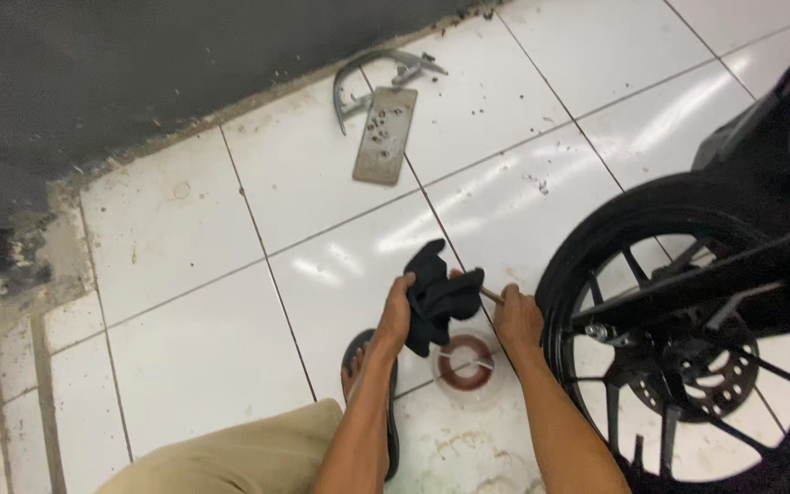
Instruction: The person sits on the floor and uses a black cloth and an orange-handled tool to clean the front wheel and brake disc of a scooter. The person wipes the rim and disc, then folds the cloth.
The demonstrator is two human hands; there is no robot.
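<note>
My left hand (395, 316) grips a crumpled black cloth (436, 293) held above the white tiled floor. My right hand (516, 320) holds a thin metal rod-like tool (491, 294) whose end goes into the cloth. Both hands are close together, just left of a black motorcycle wheel (688, 348). Below the hands, a small round clear container with reddish-brown contents (466, 363) sits on the floor.
A grey metal grab bar (368, 78) and a flat metal plate with small screws on it (384, 135) lie on the tiles near the dark wall. My foot in a black sandal (358, 352) and my tan trouser leg (230, 453) are at the lower middle.
</note>
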